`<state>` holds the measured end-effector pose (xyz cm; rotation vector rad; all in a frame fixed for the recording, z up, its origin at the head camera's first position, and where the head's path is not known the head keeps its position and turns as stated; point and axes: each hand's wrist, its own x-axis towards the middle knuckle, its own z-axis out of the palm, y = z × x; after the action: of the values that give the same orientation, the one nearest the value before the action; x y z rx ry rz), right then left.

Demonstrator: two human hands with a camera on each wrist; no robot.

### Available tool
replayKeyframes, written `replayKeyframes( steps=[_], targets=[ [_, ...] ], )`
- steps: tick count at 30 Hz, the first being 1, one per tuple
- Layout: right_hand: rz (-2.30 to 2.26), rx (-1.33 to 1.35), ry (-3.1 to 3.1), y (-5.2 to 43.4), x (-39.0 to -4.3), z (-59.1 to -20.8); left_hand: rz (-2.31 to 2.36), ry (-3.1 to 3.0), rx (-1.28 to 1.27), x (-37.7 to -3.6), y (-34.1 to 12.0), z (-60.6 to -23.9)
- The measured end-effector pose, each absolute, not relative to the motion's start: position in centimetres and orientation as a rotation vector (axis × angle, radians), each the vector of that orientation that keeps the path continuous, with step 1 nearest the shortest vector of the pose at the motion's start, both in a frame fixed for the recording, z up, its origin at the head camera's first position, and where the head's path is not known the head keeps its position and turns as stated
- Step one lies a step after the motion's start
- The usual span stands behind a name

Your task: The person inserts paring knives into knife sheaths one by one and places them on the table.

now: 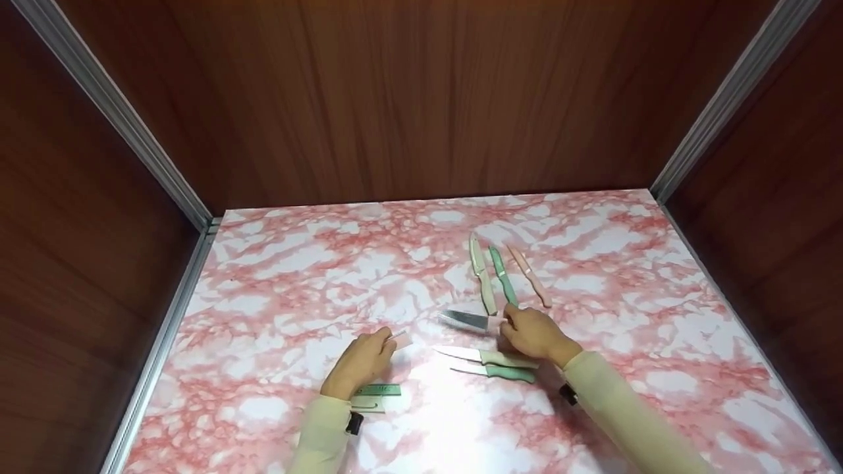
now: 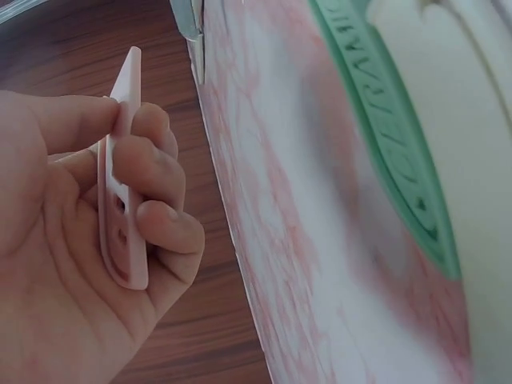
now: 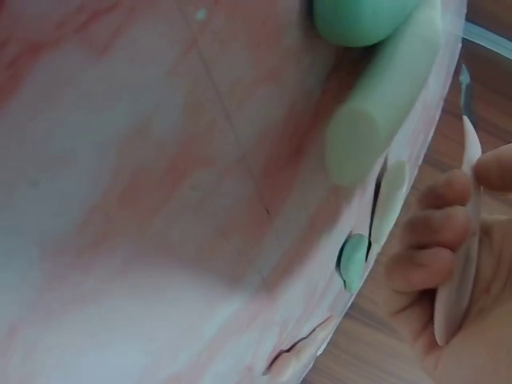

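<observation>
We grip the pink sheath [image 2: 138, 256] in our left hand [image 1: 361, 363] and the pink knife [image 1: 469, 320] by its handle in our right hand [image 1: 535, 333], blade pointing left, apart from the sheath, above the cream knife [image 1: 504, 359].

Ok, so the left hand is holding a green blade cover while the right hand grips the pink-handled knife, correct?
Not quite: the blade cover in the left hand is pink, as the left wrist view shows. The right hand does grip the pink-handled knife.
</observation>
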<state>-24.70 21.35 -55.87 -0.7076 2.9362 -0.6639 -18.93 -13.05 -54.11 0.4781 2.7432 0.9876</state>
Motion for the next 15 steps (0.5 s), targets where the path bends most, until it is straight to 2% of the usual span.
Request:
replayKeyframes(
  steps=[10, 15],
  targets=[
    [-0.752, -0.938, 3.032, 21.0, -24.2, -54.8, 1.032, 2.787, 0.546, -19.2, -12.1, -53.7],
    [-0.77, -0.964, 2.998, 20.5, -23.8, -54.4, 1.034, 2.802, 0.556, -19.2, -11.7, -53.7]
  ],
)
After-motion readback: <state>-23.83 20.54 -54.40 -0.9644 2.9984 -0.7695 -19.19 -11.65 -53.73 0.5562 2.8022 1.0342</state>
